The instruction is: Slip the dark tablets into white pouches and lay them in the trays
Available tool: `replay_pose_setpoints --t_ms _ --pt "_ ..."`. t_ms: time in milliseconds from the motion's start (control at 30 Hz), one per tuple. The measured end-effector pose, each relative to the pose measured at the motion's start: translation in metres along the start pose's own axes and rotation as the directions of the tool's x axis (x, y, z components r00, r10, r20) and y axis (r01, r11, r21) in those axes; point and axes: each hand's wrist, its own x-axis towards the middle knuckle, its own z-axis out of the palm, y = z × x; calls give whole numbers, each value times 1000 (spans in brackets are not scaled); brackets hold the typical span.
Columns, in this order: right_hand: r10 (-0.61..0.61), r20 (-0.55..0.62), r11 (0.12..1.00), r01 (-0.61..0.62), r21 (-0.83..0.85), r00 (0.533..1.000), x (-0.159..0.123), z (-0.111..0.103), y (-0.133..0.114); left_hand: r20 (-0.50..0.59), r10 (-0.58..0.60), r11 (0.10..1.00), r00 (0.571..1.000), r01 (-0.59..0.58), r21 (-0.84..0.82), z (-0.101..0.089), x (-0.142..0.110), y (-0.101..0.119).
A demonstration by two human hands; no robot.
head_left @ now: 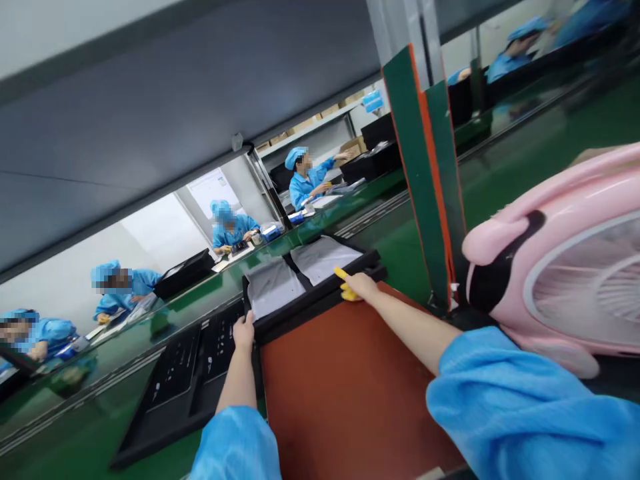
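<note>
Pink fan (570,260) and green post (419,170) stand at right; left hand (243,331) and right hand (362,285) clamp the black tray (303,306).

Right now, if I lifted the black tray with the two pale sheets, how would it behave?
The black tray will probably stay stiff, judging by its straight rim. The pale sheets look thin, so they may slide or flop if it tilts.

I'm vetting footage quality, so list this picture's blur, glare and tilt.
Head view: scene tilted, rising rightward; upper-right worker smeared, pink fan soft; glossy green surface carrying faint reflections; background workers' faces pixelated; black tray fairly crisp, with no strong glare.
</note>
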Motion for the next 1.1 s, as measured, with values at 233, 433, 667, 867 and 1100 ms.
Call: replay_pose_setpoints --t_ms 233,433,667,867,1100 --pt "-23 288 958 103 -268 957 -148 -3 47 3 158 971 987 -156 180 -53 -59 -19" --pt "-193 760 894 431 -125 621 -282 31 91 219 182 921 959 -244 304 -75 -142 -46" --pt "-35 763 969 209 -132 645 -304 42 97 287 156 858 945 -274 434 -65 -150 -32" --pt "-57 741 994 110 -24 669 -277 37 100 303 81 809 949 -240 536 -44 -125 -25" --pt "-32 780 998 61 -8 624 -265 43 98 171 -186 809 968 52 586 -6 -73 -22"
